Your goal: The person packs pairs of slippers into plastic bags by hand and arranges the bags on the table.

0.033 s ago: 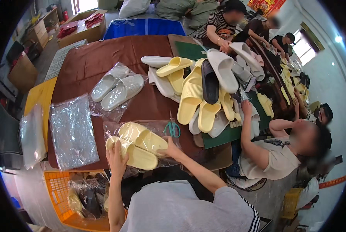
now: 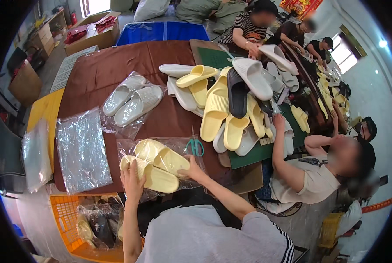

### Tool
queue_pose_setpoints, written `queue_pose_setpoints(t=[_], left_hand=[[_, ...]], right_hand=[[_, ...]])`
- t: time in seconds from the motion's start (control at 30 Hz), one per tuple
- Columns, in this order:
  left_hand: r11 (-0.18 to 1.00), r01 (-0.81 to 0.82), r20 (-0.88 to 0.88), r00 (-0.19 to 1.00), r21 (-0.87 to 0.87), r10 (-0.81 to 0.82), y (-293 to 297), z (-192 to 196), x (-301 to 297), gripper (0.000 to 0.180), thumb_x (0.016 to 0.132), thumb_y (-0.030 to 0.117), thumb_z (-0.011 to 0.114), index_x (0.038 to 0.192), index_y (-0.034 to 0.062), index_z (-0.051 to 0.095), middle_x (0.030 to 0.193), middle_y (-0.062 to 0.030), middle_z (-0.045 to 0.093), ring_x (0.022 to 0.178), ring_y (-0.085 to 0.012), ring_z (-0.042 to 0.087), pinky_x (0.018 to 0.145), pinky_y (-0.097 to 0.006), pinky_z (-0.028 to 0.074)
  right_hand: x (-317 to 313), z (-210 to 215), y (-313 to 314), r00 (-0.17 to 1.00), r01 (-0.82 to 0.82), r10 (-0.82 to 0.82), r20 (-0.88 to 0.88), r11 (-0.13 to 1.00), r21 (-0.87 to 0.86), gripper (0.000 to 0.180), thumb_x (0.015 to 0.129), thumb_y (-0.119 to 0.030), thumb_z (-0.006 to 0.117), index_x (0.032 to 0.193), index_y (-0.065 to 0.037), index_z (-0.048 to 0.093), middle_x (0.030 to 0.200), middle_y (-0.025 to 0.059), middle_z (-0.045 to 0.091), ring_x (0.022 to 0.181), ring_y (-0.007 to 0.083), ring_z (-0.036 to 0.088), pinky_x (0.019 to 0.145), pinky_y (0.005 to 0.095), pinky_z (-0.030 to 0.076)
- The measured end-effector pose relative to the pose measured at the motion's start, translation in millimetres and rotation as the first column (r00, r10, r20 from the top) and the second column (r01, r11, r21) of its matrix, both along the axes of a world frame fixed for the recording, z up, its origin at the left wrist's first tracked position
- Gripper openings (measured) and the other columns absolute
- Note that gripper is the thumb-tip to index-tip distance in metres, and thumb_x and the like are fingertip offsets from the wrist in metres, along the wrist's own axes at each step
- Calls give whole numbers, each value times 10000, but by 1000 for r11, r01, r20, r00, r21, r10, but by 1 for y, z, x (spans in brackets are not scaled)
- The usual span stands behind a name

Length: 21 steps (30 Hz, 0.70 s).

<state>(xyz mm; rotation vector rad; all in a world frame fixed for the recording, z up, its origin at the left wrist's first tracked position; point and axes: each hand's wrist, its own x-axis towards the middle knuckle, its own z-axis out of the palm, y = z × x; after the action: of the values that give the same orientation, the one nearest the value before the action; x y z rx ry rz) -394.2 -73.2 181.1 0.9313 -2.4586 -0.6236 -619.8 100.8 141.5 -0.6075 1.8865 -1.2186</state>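
Observation:
A pair of pale yellow slippers [image 2: 163,161] lies in a clear plastic bag [image 2: 126,145] at the near edge of the brown-covered table. My left hand [image 2: 133,179] grips the left side of the bagged pair, fingers curled over the front slipper. On the right side, my right hand [image 2: 193,170] is closed on the bag and slipper end; its fingertips are partly hidden. Teal-handled scissors [image 2: 195,147] lie just beyond my right hand. Farther back, a grey pair of slippers [image 2: 134,98] rests in another clear bag.
Flat clear bags [image 2: 83,149] are stacked at left. Loose yellow, grey and black slippers [image 2: 215,107] are heaped right of centre. An orange crate [image 2: 64,219] with bagged slippers stands below the near left edge. A co-worker [image 2: 303,175] sits at right, reaching toward the heap.

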Motion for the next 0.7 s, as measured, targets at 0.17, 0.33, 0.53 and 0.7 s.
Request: queue_pose_setpoints(t=[0.17, 0.33, 0.53, 0.7], left_hand=[[998, -50, -20, 998, 48, 51, -2, -19, 3, 652, 811, 204, 693, 1404, 77, 454, 1313, -225, 440, 1195, -408, 425, 1018, -483, 342], [993, 4, -78, 997, 121, 6, -2, -15, -6, 621, 831, 211, 679, 1398, 79, 463, 1305, -233, 444, 1202, -395, 431, 1023, -483, 346], [997, -81, 19, 996, -5, 81, 2, -21, 1, 619, 833, 244, 688, 1389, 81, 471, 1308, -247, 448, 1188, -401, 443, 1012, -483, 355], [997, -35, 26, 999, 62, 34, 1, -11, -4, 630, 827, 243, 691, 1397, 93, 469, 1319, -242, 450, 1200, -405, 436, 1012, -479, 355]], right_hand=[[6, 20, 4, 995, -102, 101, -20, 956, -276, 803, 723, -108, 821, 1361, -42, 337, 1335, 134, 415, 1253, 223, 437, 1017, 343, 419], [-5, 1, 16, 847, 3, 109, 521, 978, -210, 557, 807, -28, 722, 1313, -92, 497, 1247, 85, 523, 1131, 193, 547, 847, 286, 548], [-7, 29, 15, 899, -412, 425, 111, 903, -121, 449, 886, -122, 664, 1319, -121, 543, 1334, 101, 415, 1235, 226, 473, 990, 314, 488], [-14, 21, 21, 829, -257, 282, 483, 959, -119, 324, 996, -127, 484, 1309, -85, 556, 1324, 103, 395, 1236, 252, 487, 988, 418, 529]])
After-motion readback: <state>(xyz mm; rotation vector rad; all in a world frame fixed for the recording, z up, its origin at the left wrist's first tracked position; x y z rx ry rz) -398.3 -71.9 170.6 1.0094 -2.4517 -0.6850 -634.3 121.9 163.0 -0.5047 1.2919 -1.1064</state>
